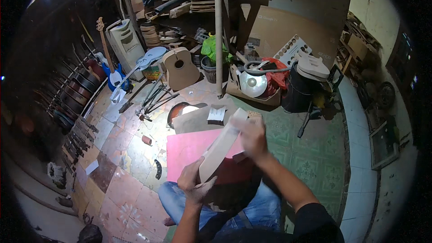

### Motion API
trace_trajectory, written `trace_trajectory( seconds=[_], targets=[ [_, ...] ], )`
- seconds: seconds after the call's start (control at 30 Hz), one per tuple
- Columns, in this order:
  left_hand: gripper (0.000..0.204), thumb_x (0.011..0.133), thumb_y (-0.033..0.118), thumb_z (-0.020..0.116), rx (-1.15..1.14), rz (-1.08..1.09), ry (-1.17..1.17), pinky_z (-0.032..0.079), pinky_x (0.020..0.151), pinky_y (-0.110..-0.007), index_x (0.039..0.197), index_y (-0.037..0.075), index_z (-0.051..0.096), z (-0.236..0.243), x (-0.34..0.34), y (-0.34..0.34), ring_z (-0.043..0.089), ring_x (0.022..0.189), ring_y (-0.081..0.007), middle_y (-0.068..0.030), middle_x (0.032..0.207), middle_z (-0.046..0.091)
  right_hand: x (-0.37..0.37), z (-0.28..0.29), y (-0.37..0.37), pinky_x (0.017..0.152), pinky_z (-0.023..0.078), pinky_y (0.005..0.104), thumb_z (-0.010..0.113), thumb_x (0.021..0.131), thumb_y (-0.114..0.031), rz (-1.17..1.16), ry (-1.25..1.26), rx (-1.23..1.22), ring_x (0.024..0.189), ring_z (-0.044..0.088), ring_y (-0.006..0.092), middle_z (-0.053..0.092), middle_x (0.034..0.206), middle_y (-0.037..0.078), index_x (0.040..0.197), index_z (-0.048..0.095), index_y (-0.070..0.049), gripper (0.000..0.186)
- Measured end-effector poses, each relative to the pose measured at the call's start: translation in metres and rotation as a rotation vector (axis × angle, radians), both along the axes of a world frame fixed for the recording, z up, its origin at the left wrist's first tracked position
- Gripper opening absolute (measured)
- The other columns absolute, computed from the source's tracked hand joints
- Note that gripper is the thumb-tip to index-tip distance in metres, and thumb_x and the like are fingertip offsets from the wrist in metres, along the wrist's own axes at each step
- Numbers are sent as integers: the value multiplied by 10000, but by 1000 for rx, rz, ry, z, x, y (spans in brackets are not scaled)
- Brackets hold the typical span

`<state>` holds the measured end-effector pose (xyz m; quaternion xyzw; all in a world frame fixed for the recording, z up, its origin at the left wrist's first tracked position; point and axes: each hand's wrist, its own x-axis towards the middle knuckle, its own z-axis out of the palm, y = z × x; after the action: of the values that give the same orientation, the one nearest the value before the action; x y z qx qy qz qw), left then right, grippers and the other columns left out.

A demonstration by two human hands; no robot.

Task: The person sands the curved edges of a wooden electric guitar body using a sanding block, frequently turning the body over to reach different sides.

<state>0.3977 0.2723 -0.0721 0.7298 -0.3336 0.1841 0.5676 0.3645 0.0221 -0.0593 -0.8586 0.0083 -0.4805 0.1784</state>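
Note:
A long, pale wooden piece point(220, 150), with a smooth narrow face turned up, is tilted over my lap. My left hand point(194, 182) grips its near end, thumb on one side and fingers on the other. At its far end my right hand point(253, 135) is against the upper right side, blurred by motion. Whether those fingers hold anything cannot be made out. Below the wood lies a pink mat point(184, 153), partly covered by my arms and legs. A small dark-edged block point(240, 156) shows under my right wrist.
Ahead lie a brown sheet point(193, 121) with a white paper point(217, 114) and a round sunburst piece point(177, 113). A post point(218, 40) stands beyond, near an acoustic guitar body point(180, 69). A blue bass guitar point(116, 77) leans left; a black bucket point(298, 87) stands right.

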Motion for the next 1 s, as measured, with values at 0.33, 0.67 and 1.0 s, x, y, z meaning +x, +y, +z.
trace_trajectory(
  seconds=[0.33,0.67,1.0],
  targets=[
    [549,607,103,907,-13,49,-33,581,850,-375,1117,2,732,11,17,3,746,949,-307,-170,1050,759,-35,44,-39,832,554,408,543,771,16,-19,516,543,885,677,328,736,1017,228,1378,643,-106,627],
    [544,601,97,894,-25,23,-31,584,860,-378,1113,1,736,3,13,7,745,943,-301,-171,1046,758,-47,70,53,836,542,471,650,772,-57,323,697,67,822,664,393,669,865,211,1545,477,-240,813],
    [584,627,207,960,-48,-17,14,583,843,-357,1123,-2,733,0,32,14,742,925,-263,-149,1035,754,-9,28,-47,964,520,376,540,755,-7,-24,785,306,1050,696,367,696,1178,266,1535,485,-162,797]
  ],
)
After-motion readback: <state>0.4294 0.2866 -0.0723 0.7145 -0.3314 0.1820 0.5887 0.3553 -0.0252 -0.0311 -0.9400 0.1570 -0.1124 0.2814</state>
